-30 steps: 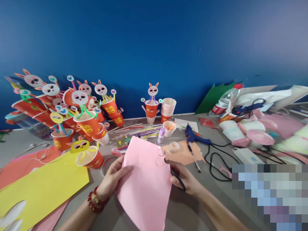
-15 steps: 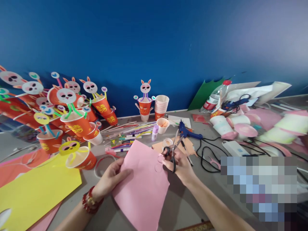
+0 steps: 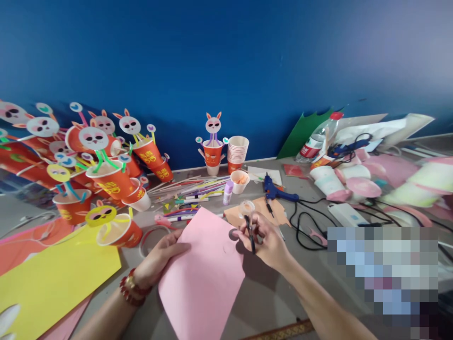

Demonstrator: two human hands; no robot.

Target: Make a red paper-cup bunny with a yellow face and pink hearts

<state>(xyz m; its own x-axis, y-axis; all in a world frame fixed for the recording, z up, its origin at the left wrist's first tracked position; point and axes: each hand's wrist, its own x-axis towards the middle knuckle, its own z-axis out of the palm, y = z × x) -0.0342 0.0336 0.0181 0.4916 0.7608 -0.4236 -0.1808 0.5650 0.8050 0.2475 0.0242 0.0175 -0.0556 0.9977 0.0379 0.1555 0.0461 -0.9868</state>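
My left hand (image 3: pixel 164 257) grips the left edge of a sheet of pink paper (image 3: pixel 201 278), thumb on top and fingers behind. A round gap near the sheet's right edge shows dark. Below it a pencilled circle outline (image 3: pixel 226 249) is faintly visible. My right hand (image 3: pixel 269 243) holds a pair of scissors (image 3: pixel 251 236) by its dark handles, close to that edge. Its thumb and fingertips sit beside the round gap; whether a cut piece is between them I cannot make out. The blades are foreshortened and hard to see.
Orange cups with rabbit faces (image 3: pixel 111 182) crowd the left, behind yellow paper (image 3: pixel 63 269). A glue stick (image 3: pixel 228 192), a small cup (image 3: pixel 239 182) and a blue glue gun (image 3: pixel 278 191) lie ahead. Black cables (image 3: pixel 307 236) and a bottle (image 3: pixel 316 141) are at right.
The upper outlined circle on the pink paper is now a round gap. The scissors have turned and the blades no longer point up plainly. The paper has shifted slightly left.
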